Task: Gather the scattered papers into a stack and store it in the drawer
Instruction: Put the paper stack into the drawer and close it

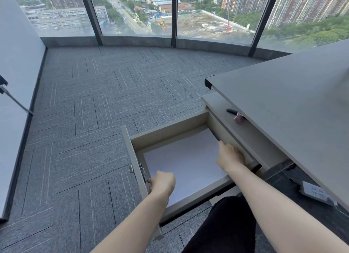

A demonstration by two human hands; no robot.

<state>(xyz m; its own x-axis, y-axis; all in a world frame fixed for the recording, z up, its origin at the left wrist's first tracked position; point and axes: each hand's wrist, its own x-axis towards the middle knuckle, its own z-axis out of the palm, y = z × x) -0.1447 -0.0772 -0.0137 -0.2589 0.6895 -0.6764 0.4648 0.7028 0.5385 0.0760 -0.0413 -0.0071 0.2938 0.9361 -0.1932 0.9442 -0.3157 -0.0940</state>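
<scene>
The beige drawer (pixel 132 158) under the desk stands pulled out toward the left. A white paper stack (pixel 187 158) lies flat on its bottom. My left hand (pixel 162 183) is curled over the drawer's front panel near the lock. My right hand (pixel 229 156) reaches into the drawer at the stack's right edge, near the cabinet, fingers bent down; whether they pinch the paper is hidden.
The grey desk top (pixel 283 105) fills the right. A black pen (pixel 232 111) and a small pink object (pixel 238 118) lie on the cabinet top beneath it. A white power strip (pixel 315 193) sits on the floor. Grey carpet (pixel 94 111) stretches to the windows.
</scene>
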